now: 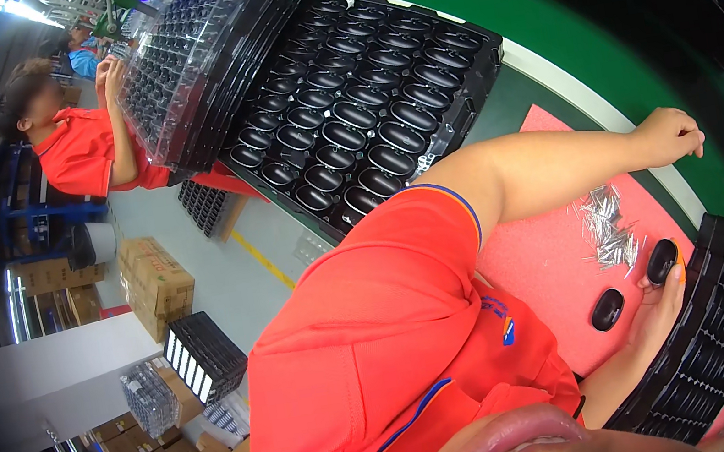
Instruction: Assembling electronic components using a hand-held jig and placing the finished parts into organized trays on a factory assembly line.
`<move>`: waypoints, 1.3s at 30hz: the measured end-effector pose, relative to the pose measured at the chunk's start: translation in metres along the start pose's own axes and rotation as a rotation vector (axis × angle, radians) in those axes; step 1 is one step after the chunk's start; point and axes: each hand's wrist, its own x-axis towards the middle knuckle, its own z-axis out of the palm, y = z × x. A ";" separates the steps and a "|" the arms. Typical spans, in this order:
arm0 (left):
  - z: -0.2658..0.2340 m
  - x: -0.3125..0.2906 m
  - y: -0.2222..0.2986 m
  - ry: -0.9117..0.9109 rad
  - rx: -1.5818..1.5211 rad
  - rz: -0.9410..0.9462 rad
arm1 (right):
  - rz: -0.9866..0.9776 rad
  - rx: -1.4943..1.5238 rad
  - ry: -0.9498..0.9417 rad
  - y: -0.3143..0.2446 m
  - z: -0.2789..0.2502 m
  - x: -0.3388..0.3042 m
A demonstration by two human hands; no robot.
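The right hand's (661,302) grip pinches a glossy black oval case (663,260) above the pink mat (533,257); a slack hold could drop it. Scattered silver pins (604,224) near a second case (608,310) might scratch either. Beyond, the left hand (671,136) curls by the green belt (572,11); whether its grip holds anything, I cannot tell.

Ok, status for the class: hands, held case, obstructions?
Left hand curled above green surface, contents unclear. Right hand gripping black case. Pins, second case nearby on mat, apparently not blocking.
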 end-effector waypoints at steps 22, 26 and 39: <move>-0.001 0.000 0.000 0.024 -0.001 -0.005 | -0.003 -0.014 0.007 -0.001 -0.001 -0.003; -0.003 0.004 0.000 0.034 0.000 -0.014 | 0.011 0.000 0.018 -0.003 0.003 0.000; 0.001 0.005 -0.007 -0.025 -0.042 -0.014 | -0.024 -0.029 0.043 -0.009 0.011 -0.007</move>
